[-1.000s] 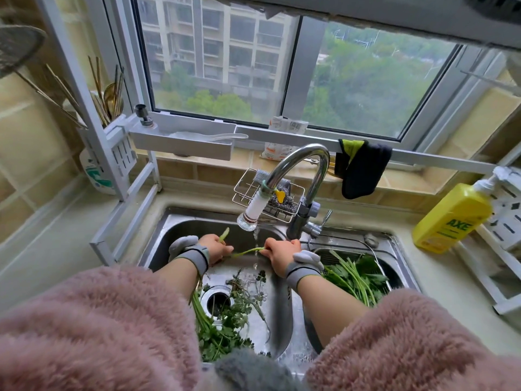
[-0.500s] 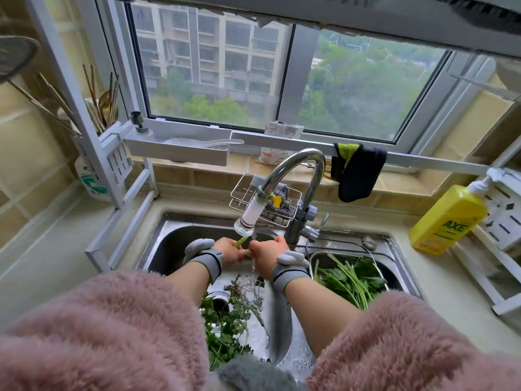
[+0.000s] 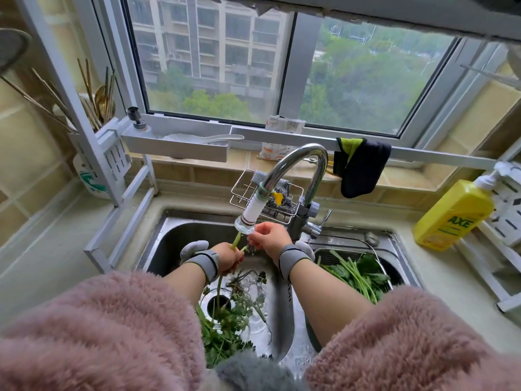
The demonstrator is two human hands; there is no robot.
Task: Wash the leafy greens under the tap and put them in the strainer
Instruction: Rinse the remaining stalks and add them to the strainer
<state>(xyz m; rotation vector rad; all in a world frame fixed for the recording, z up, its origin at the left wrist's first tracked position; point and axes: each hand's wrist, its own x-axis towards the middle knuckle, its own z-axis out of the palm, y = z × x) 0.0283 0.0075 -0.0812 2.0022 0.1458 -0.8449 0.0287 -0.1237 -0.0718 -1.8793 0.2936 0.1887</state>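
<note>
Under the tap's white spout (image 3: 249,218), my left hand (image 3: 227,256) grips a green stalk (image 3: 236,240) whose end sticks up toward the running water. My right hand (image 3: 269,239) is just to the right, its fingers curled on the same stalk under the stream. More leafy greens (image 3: 225,331) lie in the left sink basin (image 3: 174,241) around the drain. Washed greens (image 3: 359,273) lie in the metal strainer (image 3: 342,251) set in the right basin.
A wire sponge rack (image 3: 248,193) hangs behind the tap. A yellow dish soap bottle (image 3: 454,215) stands on the right counter beside a white rack (image 3: 507,210). A dark cloth (image 3: 363,167) hangs on the windowsill rail. A white shelf frame (image 3: 124,198) with chopsticks stands at left.
Both hands have come together and risen closer to the spout. The stalk, held stretched sideways between them a second ago, now points up under the water.
</note>
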